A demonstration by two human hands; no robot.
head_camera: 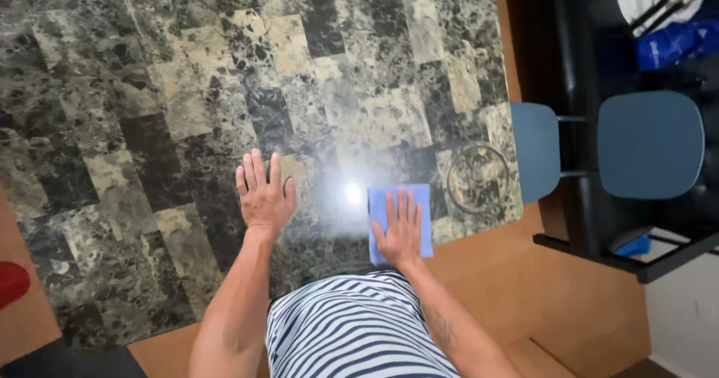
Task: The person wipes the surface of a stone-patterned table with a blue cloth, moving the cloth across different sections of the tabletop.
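A blue cloth [383,200] lies flat on the dark marble-patterned table top [225,86], near its front edge. My right hand [401,228] presses flat on the cloth, fingers spread and pointing away from me. To the left, my left hand [264,193] rests palm down on the bare table top, fingers apart and holding nothing. A bright glare of light [353,193] sits on the surface between the two hands.
A clear glass dish [477,177] stands near the table's right edge. A blue chair [648,144] is to the right, beside dark furniture with white and blue items [666,19]. Wooden floor [569,303] surrounds the table. A red object [11,282] shows at the left edge.
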